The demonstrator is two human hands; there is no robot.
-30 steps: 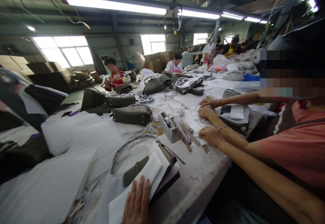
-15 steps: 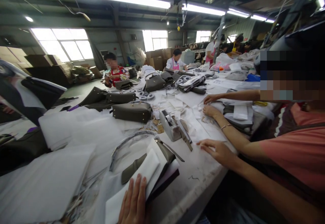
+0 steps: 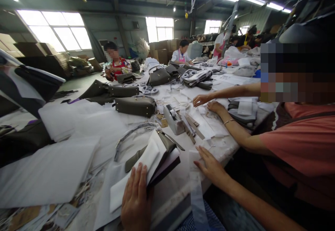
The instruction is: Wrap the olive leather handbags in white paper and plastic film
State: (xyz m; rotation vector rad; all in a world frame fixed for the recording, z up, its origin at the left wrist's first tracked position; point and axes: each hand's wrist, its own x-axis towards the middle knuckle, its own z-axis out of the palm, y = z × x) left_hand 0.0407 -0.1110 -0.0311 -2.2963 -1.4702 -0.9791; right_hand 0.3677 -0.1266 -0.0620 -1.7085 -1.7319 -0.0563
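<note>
My left hand (image 3: 136,192) lies flat, fingers stretched, on a folded white foam sheet (image 3: 149,154) over an olive-green handbag (image 3: 167,142). A handle wrapped in clear film (image 3: 123,140) arches behind the bag, and an olive flap (image 3: 134,159) sticks out at its left. By the table's front edge, my right hand (image 3: 210,166) has its fingertips at the top of a clear plastic strip (image 3: 197,192), which hangs over the edge. The thumb and forefinger appear to hold it. A grey tape dispenser (image 3: 174,121) stands behind the bag, beside flat straps (image 3: 195,128).
To my right a co-worker in a pink top (image 3: 300,143) reaches over the table with both arms. Foam sheets (image 3: 49,171) cover the left side. Another olive handbag (image 3: 134,106) and more bags lie farther back. Several people work beyond.
My right hand has moved left and nearer, and the clear plastic strip now shows at its fingertips. My left hand stays on the foam. The co-worker's far hand has shifted left.
</note>
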